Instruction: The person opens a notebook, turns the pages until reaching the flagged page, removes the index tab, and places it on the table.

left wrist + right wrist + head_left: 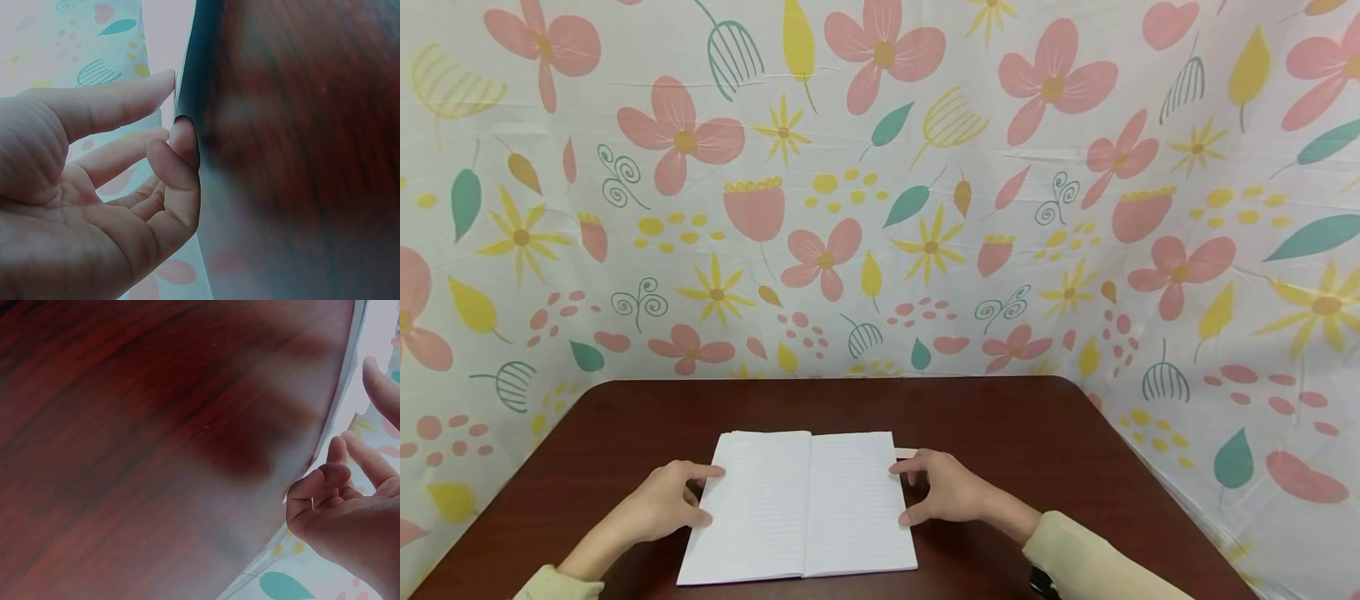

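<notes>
An open notebook [760, 508] with white lined pages lies on the dark brown table. My left hand [658, 500] holds its left edge, thumb and forefinger on the page border. In the left wrist view, the left hand's [125, 175] other fingers curl beside that edge. At the opposite edge, my right hand [951, 492] grips with thumb and forefinger set apart; the right wrist view shows the same hand [350, 506] with its remaining fingers curled. A pale thin strip [906, 453] sticks out beyond the notebook's right side, partly behind the right hand; its kind cannot be made out.
Dark, glossy wood makes up the tabletop [820, 404], with rounded far corners. White cloth printed with flowers and leaves [880, 250] hangs behind the table and along both sides. Something black [1043, 581] shows by the right sleeve.
</notes>
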`<state>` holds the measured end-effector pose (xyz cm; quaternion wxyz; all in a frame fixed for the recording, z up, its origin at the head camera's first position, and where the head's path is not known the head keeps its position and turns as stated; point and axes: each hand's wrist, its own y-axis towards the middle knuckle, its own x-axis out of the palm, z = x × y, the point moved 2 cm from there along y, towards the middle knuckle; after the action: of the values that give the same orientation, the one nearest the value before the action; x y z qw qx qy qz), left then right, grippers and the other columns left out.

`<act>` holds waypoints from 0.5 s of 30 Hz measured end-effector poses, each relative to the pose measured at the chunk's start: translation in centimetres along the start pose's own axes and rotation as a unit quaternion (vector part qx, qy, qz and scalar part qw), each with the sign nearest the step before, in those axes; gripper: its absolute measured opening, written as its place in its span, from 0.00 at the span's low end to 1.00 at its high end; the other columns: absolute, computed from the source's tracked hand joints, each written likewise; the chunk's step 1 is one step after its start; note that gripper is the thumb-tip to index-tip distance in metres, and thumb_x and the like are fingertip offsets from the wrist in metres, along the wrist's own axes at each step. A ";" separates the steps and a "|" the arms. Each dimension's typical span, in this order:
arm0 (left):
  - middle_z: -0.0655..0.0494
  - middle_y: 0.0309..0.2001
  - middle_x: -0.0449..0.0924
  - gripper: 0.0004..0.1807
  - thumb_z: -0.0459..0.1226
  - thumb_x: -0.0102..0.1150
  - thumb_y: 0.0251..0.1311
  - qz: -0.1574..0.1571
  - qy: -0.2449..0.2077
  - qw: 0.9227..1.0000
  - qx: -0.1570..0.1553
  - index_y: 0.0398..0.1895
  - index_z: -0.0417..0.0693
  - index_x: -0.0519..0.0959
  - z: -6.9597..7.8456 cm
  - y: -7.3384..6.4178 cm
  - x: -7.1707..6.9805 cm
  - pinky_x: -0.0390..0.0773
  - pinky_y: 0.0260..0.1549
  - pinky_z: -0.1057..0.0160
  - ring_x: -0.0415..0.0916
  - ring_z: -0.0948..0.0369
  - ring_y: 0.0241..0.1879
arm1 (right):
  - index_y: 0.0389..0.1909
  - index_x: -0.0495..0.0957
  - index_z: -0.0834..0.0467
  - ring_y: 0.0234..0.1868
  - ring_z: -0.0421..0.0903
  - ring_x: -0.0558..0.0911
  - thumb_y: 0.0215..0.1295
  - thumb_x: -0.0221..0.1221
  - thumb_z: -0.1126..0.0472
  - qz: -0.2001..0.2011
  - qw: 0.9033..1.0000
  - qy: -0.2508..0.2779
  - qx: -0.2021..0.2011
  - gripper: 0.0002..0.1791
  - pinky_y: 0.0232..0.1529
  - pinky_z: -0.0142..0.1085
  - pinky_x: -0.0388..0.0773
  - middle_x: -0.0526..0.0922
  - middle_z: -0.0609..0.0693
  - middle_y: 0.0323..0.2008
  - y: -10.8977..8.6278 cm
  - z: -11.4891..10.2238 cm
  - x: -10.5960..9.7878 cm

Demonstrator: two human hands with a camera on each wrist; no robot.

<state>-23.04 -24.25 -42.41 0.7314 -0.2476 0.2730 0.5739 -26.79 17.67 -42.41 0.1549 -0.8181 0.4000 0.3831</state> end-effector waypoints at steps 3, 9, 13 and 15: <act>0.44 0.46 0.79 0.35 0.21 0.78 0.45 0.001 -0.002 1.000 0.000 0.62 0.31 0.82 -0.1 0.0 0.0 0.81 0.29 0.58 0.80 0.57 0.29 | 0.64 0.82 0.62 0.42 0.51 0.73 0.54 0.81 0.58 -0.006 1.000 0.003 0.008 0.36 0.35 0.37 0.68 0.76 0.52 0.40 -0.2 0.1 0.1; 0.45 0.46 0.79 0.35 0.21 0.78 0.44 0.002 -0.007 1.000 0.000 0.62 0.32 0.82 -0.2 0.0 0.0 0.81 0.29 0.57 0.80 0.57 0.29 | 0.66 0.80 0.61 0.44 0.50 0.74 0.54 0.81 0.58 -0.018 1.000 0.003 0.004 0.37 0.37 0.38 0.70 0.75 0.51 0.42 -0.4 0.4 0.2; 0.45 0.46 0.79 0.35 0.21 0.78 0.45 0.001 -0.009 1.000 -0.003 0.62 0.32 0.82 -0.3 0.0 0.1 0.81 0.30 0.57 0.80 0.57 0.30 | 0.67 0.79 0.61 0.44 0.50 0.74 0.54 0.81 0.57 -0.023 1.000 -0.006 0.006 0.39 0.37 0.38 0.70 0.75 0.51 0.43 -0.4 0.5 0.2; 0.45 0.46 0.79 0.35 0.21 0.78 0.45 0.000 -0.009 1.000 -0.001 0.62 0.32 0.81 -0.3 0.0 0.1 0.81 0.30 0.57 0.80 0.56 0.29 | 0.68 0.79 0.61 0.44 0.50 0.73 0.54 0.81 0.56 -0.025 1.000 -0.011 0.009 0.40 0.37 0.38 0.69 0.74 0.51 0.43 -0.4 0.5 0.2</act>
<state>-23.08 -24.38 -42.66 0.7333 -0.2431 0.2654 0.5768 -26.69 18.10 -42.88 0.1762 -0.8221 0.3816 0.3840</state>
